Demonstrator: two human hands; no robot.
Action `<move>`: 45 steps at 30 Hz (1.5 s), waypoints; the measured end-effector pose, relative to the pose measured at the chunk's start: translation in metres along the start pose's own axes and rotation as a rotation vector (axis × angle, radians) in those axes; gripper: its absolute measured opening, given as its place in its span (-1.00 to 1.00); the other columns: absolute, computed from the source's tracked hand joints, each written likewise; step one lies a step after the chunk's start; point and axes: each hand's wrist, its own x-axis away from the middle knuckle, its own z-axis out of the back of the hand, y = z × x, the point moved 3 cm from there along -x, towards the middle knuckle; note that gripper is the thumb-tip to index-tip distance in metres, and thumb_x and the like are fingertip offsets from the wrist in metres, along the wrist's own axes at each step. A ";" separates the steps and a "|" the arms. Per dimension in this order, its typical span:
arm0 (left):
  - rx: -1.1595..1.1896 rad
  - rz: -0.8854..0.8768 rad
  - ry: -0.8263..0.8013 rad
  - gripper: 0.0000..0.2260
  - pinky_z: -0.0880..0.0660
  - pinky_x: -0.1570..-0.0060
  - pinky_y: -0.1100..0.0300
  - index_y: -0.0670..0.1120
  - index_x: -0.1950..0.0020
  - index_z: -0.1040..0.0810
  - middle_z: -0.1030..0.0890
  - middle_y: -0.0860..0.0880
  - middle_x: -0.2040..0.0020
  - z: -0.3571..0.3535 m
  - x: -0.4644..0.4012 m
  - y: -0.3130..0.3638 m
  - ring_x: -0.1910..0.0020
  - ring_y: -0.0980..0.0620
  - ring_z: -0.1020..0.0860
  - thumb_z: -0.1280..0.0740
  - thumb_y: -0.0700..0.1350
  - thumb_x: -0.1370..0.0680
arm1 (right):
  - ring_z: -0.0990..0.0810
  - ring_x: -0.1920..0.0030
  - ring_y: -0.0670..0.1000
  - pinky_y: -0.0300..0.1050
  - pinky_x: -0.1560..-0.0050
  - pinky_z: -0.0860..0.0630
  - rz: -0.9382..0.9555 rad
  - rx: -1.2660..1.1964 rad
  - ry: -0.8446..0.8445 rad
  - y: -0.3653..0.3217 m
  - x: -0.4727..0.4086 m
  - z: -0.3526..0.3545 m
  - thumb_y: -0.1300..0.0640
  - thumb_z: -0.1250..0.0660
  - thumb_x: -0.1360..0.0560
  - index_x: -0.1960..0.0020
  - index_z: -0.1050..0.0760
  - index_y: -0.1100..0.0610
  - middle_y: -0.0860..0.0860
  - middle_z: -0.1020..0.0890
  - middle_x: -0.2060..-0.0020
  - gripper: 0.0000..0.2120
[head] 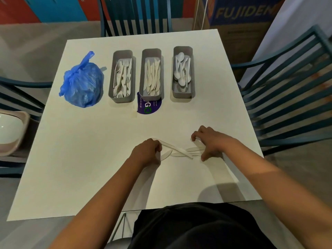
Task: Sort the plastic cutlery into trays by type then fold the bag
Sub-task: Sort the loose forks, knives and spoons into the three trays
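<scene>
Both hands work a small scatter of white plastic knives (181, 151) near the front of a white square table (89, 168): the left hand (146, 152) is curled closed over the handle ends of a couple of them, while the right hand (209, 142) rests with fingers spread and bent over the other end of the pile, thumb out, not clearly gripping any piece. The right hand sits close to the table's right edge; broad bare tabletop lies to the left and between the hands and the trays. The knives are pale, flat and crossed over one another. Three grey trays stand in a row at the far side: the left tray (121, 76) holds forks, the middle tray (151, 72) knives, the right tray (182, 71) spoons. A knotted blue bag (82, 83) sits left of them, bulging. A purple sticker (149, 107) shows beneath the middle tray.
</scene>
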 end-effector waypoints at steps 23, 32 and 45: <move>-0.024 0.060 0.099 -0.84 -0.40 -0.03 0.11 -0.11 -0.06 -0.53 -0.59 -0.10 -0.05 0.002 -0.015 0.001 -0.02 -0.11 -0.54 -0.19 -0.19 -0.56 | -0.49 -0.05 0.03 -0.07 -0.09 -0.35 -0.009 -0.208 0.299 0.007 0.001 0.009 0.16 -0.29 -0.50 -0.05 -0.53 0.11 0.00 -0.57 -0.02 -0.85; 0.117 0.056 0.103 -0.79 -0.30 0.17 0.17 -0.26 -0.01 -0.53 -0.56 -0.25 0.00 0.020 -0.023 0.002 0.00 -0.20 -0.52 -0.20 -0.14 -0.59 | -0.50 0.14 0.02 -0.09 0.08 -0.43 0.011 -0.431 0.366 0.005 0.001 0.019 0.23 -0.23 -0.52 0.07 -0.51 0.11 -0.01 -0.54 0.14 -0.91; 1.279 0.248 -0.115 -0.77 -0.59 0.16 0.24 -0.17 -0.17 -0.49 -0.55 -0.10 0.15 0.051 -0.025 0.020 0.21 0.04 -0.55 -0.12 -0.33 -0.62 | -0.39 0.34 -0.11 -0.28 0.37 -0.32 -0.178 -1.056 0.391 -0.019 -0.014 0.058 0.27 -0.21 -0.54 0.02 -0.49 0.13 -0.05 -0.46 0.31 -0.89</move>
